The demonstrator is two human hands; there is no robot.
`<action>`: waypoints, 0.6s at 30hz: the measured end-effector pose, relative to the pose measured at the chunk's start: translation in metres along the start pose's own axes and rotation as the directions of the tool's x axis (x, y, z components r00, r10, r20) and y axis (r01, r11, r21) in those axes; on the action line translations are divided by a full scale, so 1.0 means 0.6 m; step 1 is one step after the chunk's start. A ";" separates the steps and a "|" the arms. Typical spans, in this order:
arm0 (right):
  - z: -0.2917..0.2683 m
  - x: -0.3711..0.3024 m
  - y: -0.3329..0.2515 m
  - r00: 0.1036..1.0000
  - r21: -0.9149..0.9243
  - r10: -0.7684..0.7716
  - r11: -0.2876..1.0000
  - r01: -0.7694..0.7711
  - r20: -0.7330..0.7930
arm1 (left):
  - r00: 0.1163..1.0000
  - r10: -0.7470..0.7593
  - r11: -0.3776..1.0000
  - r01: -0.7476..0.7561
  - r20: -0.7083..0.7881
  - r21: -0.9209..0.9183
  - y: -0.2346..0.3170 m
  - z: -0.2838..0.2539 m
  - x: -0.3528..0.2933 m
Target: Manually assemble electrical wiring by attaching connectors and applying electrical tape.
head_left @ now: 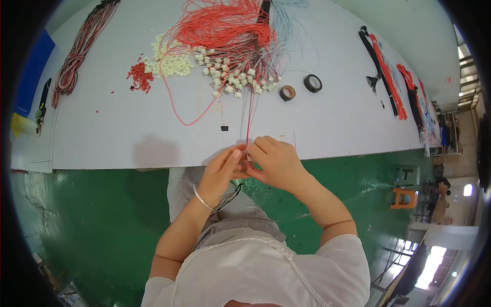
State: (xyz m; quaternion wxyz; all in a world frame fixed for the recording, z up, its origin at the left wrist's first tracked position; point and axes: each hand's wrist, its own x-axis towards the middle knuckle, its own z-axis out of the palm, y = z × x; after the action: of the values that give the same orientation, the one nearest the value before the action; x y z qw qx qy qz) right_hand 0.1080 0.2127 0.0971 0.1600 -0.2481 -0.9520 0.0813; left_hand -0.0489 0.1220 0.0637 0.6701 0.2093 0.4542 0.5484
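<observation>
At the front edge of the table my two hands meet. My left hand (223,165) has its fingers closed around a red wire (248,125) near its end. The thumb and fingers of my right hand (276,159) pinch together at a small white connector (248,157), partly hidden by the fingers. The red wire runs from there up to a heap of white wire connectors (236,79). Those connectors sit on the ends of a big bundle of red wires (217,28). Below my left wrist hang some dark wire ends (230,198).
Loose cream connector housings (171,60) and small red pieces (139,78) lie left of the bundle. Two black tape rolls (313,83) are right of it. A small black piece (224,128) lies ahead of my hands. Wire bundles (386,74) lie far right; a coiled bundle (69,71) lies left.
</observation>
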 end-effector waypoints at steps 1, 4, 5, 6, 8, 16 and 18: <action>-0.005 -0.003 0.002 1.000 0.052 -0.001 0.999 0.000 0.004 | 1.000 -0.003 1.000 0.003 0.003 0.007 -0.007 0.002 0.007; -0.016 -0.011 0.025 1.000 0.241 -0.013 0.970 0.013 -0.002 | 0.993 -0.061 0.998 0.062 0.098 -0.005 -0.031 0.002 0.021; -0.020 -0.010 0.040 0.999 0.372 -0.036 0.927 0.037 -0.011 | 0.996 -0.053 0.999 0.052 0.069 0.011 -0.034 0.002 0.020; -0.021 -0.011 0.059 0.997 0.383 0.064 0.923 -0.041 -0.046 | 0.998 -0.044 0.999 0.043 0.037 0.025 -0.036 0.001 0.019; -0.010 -0.009 0.115 0.938 0.278 0.260 0.941 -0.192 -0.231 | 0.998 -0.048 0.999 0.048 0.042 0.008 -0.025 0.000 0.018; 0.005 0.023 0.262 0.950 0.102 0.159 0.985 -0.136 -0.268 | 0.996 -0.004 0.999 0.007 -0.090 0.032 -0.011 -0.008 -0.004; -0.005 0.017 0.243 0.968 0.100 0.113 0.991 -0.092 -0.223 | 0.994 -0.017 1.000 0.019 -0.112 0.018 -0.015 -0.019 -0.010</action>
State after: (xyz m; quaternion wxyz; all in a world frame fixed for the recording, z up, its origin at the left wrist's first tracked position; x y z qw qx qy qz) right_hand 0.1658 0.3436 0.0684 0.2747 -0.2973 -0.9086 0.1027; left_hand -0.0537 0.1113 0.0531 0.6467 0.1806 0.4980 0.5487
